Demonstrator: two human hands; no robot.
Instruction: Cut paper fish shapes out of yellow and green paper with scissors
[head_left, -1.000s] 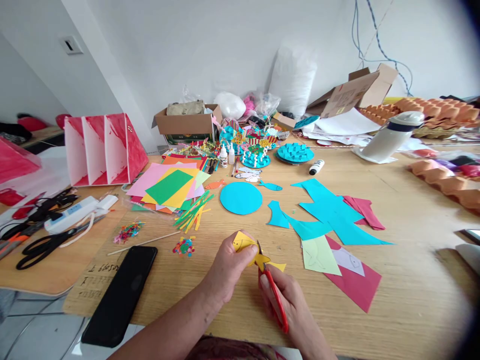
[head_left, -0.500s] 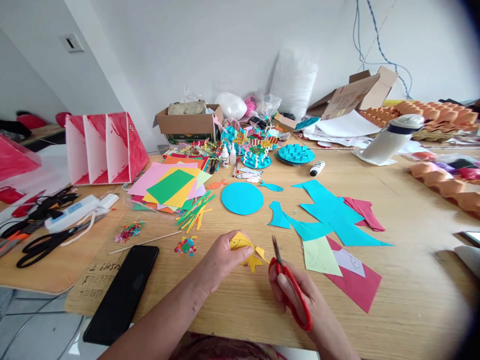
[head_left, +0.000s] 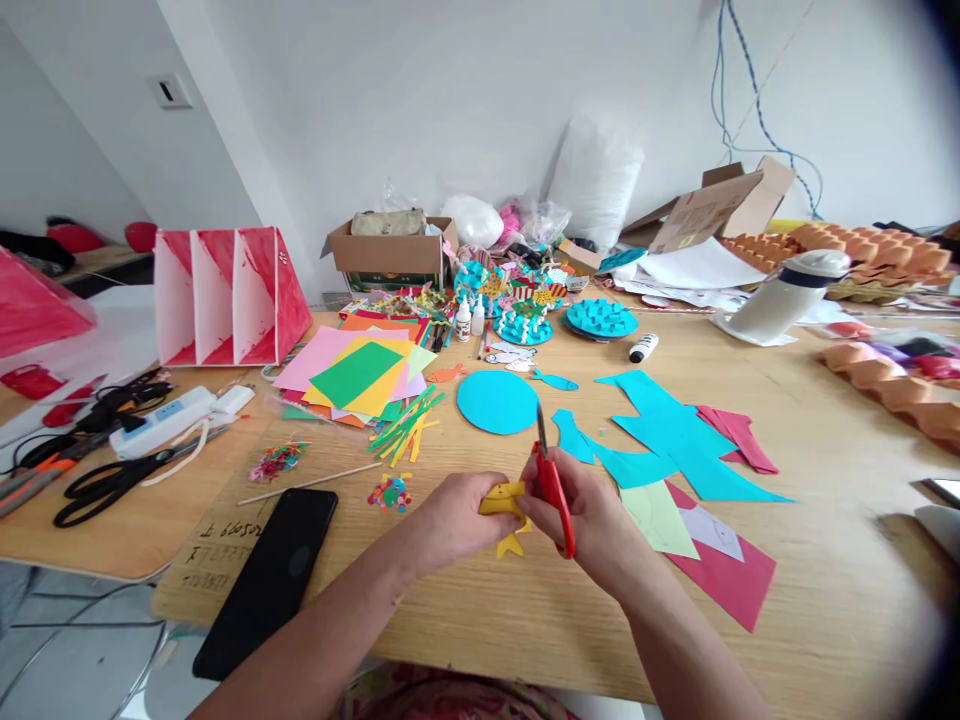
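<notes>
Between the fingers of my left hand (head_left: 454,515) is a yellow paper fish (head_left: 501,498), curled over, its tail hanging below. My right hand (head_left: 592,510) grips red-handled scissors (head_left: 553,490), blades pointing up and away from the paper. The right fingertips meet the fish's right edge. Beyond my hands lies a blue paper circle (head_left: 497,403), with an orange paper fish (head_left: 447,374) and a blue paper fish (head_left: 556,381) near it. Blue paper offcuts (head_left: 664,430) and a pale green sheet with a drawn outline (head_left: 660,518) lie to the right.
Left of my hands are a black phone (head_left: 266,580), a thin wooden stick (head_left: 311,482), paper dots (head_left: 390,493) and stacked coloured paper (head_left: 345,375). Black scissors (head_left: 112,485) and a power strip (head_left: 165,420) lie farther left. Glue bottles (head_left: 463,320) stand behind the circle.
My right hand has moved left and up with the scissors, and its fingertips now touch the yellow fish. The fish has become curled. The view has shifted slightly left.
</notes>
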